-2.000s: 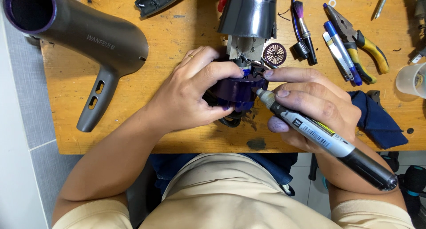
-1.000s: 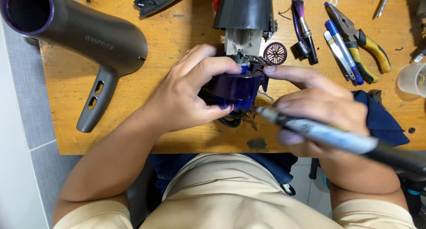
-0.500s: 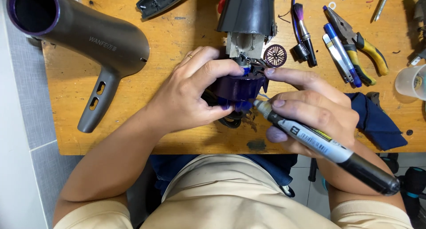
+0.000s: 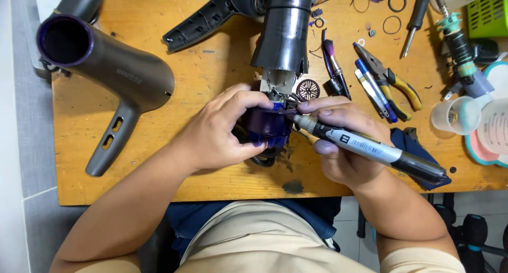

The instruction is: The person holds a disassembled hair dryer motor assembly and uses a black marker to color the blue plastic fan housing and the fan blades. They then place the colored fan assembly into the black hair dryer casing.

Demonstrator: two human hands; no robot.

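My left hand [image 4: 222, 130] grips a small purple motor housing [image 4: 267, 126] at the middle of the wooden table [image 4: 211, 82]. Wires run from this part up to a dark hair dryer barrel [image 4: 283, 29] lying just behind it. My right hand [image 4: 346, 140] holds a grey and black pen-shaped tool [image 4: 370, 148], and its tip touches the top edge of the purple part. A small round grille [image 4: 308, 89] lies beside the tool's tip.
A whole grey hair dryer [image 4: 100, 72] with a purple nozzle rim lies at the left. A black handle shell [image 4: 203, 21] lies at the back. Pliers [image 4: 389, 82], pens [image 4: 373, 90], a screwdriver [image 4: 418, 13], rings, a clear cup [image 4: 455, 114] and a dark cloth [image 4: 415, 146] fill the right side.
The camera view has tilted, so more of the table's far side shows. The pen-shaped tool swung away briefly, then its tip came back onto the purple part.
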